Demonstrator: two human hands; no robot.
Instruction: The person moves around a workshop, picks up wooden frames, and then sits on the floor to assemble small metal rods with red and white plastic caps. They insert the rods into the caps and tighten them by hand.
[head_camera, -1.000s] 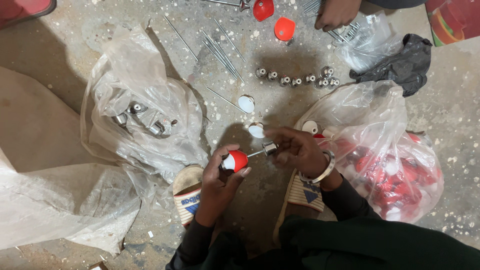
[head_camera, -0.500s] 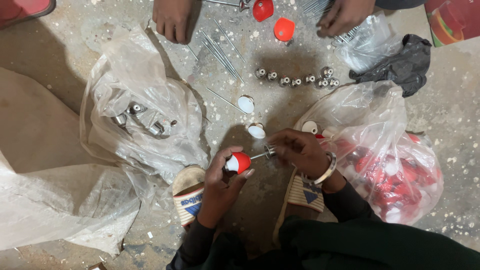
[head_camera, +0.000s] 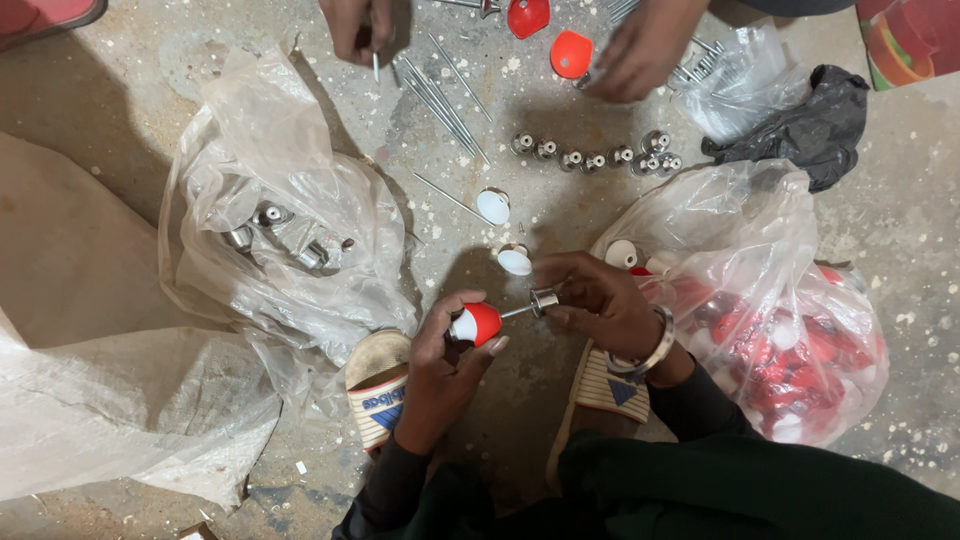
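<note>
A single head-worn camera looks almost straight down at the concrete floor (head_camera: 120, 100), close above the person's own hands. A co-worker's hands enter from the top edge, opposite.

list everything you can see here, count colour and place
red-and-white float: one, in the left hand
metal fitting: one, silver, on the float's thin rod, at the right fingers
white caps: two, floor centre
metal fittings row: about seven, silver, upper centre
thin rods: several, silver, top centre
clear bag of metal parts: one, left
clear bag of red parts: one, right
dark cloth: one, upper right
sandals: two, bottom centre
other person's hands: two, top edge
left hand: holding float
right hand: pinching fitting
</note>
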